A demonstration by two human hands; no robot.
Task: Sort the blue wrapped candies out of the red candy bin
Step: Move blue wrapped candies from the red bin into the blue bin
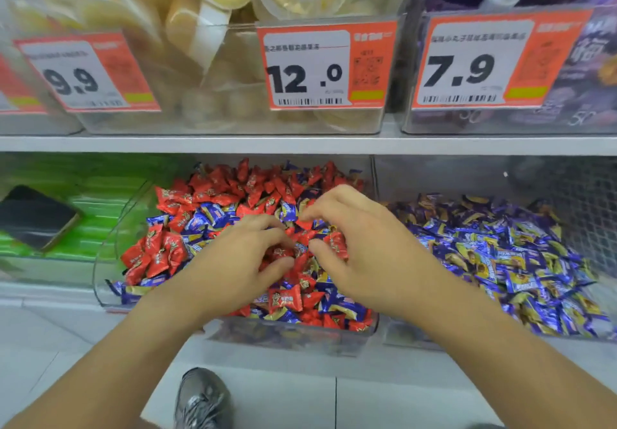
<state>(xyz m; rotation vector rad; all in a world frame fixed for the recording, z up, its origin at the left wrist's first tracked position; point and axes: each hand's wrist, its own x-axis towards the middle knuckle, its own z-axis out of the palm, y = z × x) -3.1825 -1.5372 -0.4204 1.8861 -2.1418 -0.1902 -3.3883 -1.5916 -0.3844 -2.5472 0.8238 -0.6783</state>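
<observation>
The clear red candy bin (110, 248) sits in the middle of the lower shelf. It holds red wrapped candies (167, 251) mixed with several blue wrapped candies (213, 215). Both hands rest on the pile near its centre, fingertips almost meeting. My left hand (240, 261) has its fingers curled down among the wrappers, thumb and index finger apart around a red candy. My right hand (364, 245) is arched over the pile with its fingers spread and touching the candies. Neither hand clearly grips anything. To the right, a clear bin holds blue and gold candies (500, 255).
A bin of green packets (100, 208) stands at the left with a dark flat phone-like object (36, 218) lying on it. The upper shelf (300, 145) carries clear bins with orange price tags (324, 65). My grey shoe (200, 398) is on the tiled floor below.
</observation>
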